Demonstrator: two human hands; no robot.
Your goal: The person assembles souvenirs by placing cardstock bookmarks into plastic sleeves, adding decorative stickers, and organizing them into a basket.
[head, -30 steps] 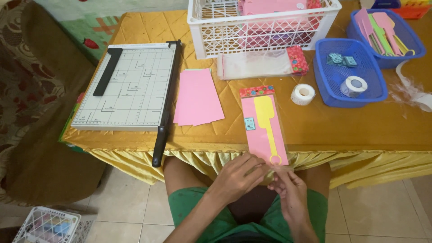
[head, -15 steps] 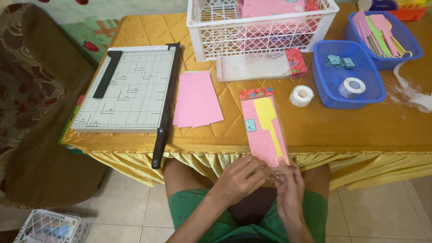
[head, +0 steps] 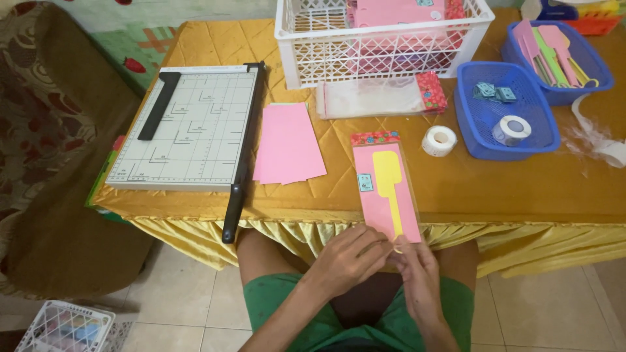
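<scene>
Both of my hands are at the near end of the clear plastic sleeve with its pink card and yellow flat spatula [head: 386, 195]. It lies on the gold quilted cloth of the counter [head: 469, 189], its lower end jutting over the near edge towards my lap. My left hand [head: 349, 257] pinches that lower end from the left, fingers closed on it. My right hand [head: 417, 270] pinches it from the right, thumb and forefinger tight at the corner.

As I judge it, this pack is nearly finished. The pink card and yellow spatula already sit inside, a small pale label [head: 366, 182] shows beside the handle, and the red flowered header [head: 375, 137] caps the far end. Only the near end seems left to close.

More work waits. Loose pink cards [head: 287, 143] lie beside the grey paper trimmer with the black arm [head: 186, 127], an empty clear sleeve with a red header [head: 381, 96] lies below the white plastic crate [head: 385, 39], and loose coloured spatulas sit in the far blue basket [head: 590, 85]. A white tape roll [head: 438, 140] stands just right of my pack, and another rests in the nearer blue basket [head: 486, 127]. Whether the crate's pink packs are finished, I cannot tell.
</scene>
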